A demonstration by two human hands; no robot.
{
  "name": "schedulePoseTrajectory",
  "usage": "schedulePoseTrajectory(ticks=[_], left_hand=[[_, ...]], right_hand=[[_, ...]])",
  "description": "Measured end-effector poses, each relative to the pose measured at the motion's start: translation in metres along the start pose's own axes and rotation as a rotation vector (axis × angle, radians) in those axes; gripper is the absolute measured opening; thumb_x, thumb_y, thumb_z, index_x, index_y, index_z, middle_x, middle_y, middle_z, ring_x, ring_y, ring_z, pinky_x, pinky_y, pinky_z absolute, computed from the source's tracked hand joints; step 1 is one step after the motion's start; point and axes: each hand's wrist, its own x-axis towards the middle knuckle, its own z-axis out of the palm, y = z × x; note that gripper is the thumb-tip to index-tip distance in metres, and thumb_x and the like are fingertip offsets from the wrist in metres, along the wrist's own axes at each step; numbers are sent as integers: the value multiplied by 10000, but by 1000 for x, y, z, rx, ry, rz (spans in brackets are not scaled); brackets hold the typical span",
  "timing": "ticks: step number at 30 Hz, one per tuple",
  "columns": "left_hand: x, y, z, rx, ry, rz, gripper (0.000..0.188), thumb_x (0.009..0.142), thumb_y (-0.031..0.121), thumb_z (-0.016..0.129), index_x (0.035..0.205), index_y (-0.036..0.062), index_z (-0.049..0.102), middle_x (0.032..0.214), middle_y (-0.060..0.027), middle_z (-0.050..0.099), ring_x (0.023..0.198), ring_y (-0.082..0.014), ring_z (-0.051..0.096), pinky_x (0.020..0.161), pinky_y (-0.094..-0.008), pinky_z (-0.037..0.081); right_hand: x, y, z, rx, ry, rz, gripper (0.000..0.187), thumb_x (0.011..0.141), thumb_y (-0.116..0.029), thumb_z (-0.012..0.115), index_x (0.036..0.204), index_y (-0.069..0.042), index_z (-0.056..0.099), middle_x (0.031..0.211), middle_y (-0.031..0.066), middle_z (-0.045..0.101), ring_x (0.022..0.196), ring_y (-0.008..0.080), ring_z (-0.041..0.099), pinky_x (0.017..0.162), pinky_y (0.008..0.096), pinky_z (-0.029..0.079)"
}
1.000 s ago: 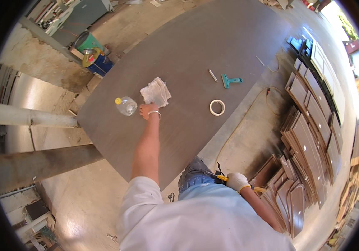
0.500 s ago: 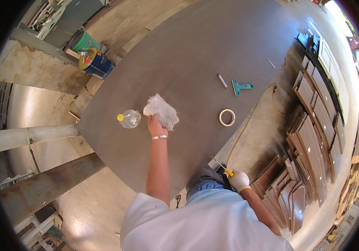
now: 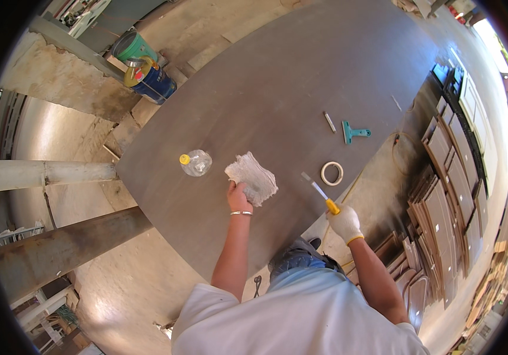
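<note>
My left hand [image 3: 238, 197], bare with a bracelet at the wrist, grips a greyish-white rag [image 3: 255, 176] over the brown board surface [image 3: 248, 112]. Its fingers are partly hidden by the cloth. A clear bottle with a yellow cap [image 3: 196, 163] lies to the left of the rag. In a white knitted glove, my right hand [image 3: 344, 223] is closed round a yellow-handled tool [image 3: 332, 206] with a long slim shaft; its exact kind is unclear. The tool points up and left over the board's right edge. Just beyond it lies a roll of tape [image 3: 332, 173].
A teal scraper [image 3: 355, 132] and a pen-like stick [image 3: 329, 122] lie farther up the board. Stacked brown panels [image 3: 443, 219] lean along the right. At the far left stand a green bucket [image 3: 133, 47] and a blue can [image 3: 154, 83]. A hose [image 3: 397, 139] trails on the floor.
My left hand and the rag have shifted right and nearer to me. My right hand has risen with the yellow-handled tool, bringing its shaft over the board near the tape roll.
</note>
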Motion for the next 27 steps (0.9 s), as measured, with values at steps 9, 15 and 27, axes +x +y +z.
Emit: schedulePoseTrajectory(ticks=[9,15,27], left_hand=[[71,5,1,-2,22,-48,530,860,-66,504,1367,68,577,1321,-99,626,1228,-314,598,1035,-514,522],[106,11,-9,-107,-201,-35,541,871,-52,519,1402,54,537,1343,-136,611,1255,-342,577,1062,-530,490],[106,-14,-55,1291,489,332,418,793,78,658,1189,-43,603,1170,-232,637,974,-362,670,834,-473,566]], right_hand=[[-36,14,27,-169,-457,-330,306,869,-325,637,1051,-107,753,977,201,730,936,395,688,841,464,540],[-35,33,4,-40,-370,-242,283,873,-306,640,1029,-95,744,945,201,726,917,397,684,830,465,537],[-44,66,0,-311,-583,-355,253,856,-242,607,1032,-105,725,998,177,726,979,378,694,859,457,542]])
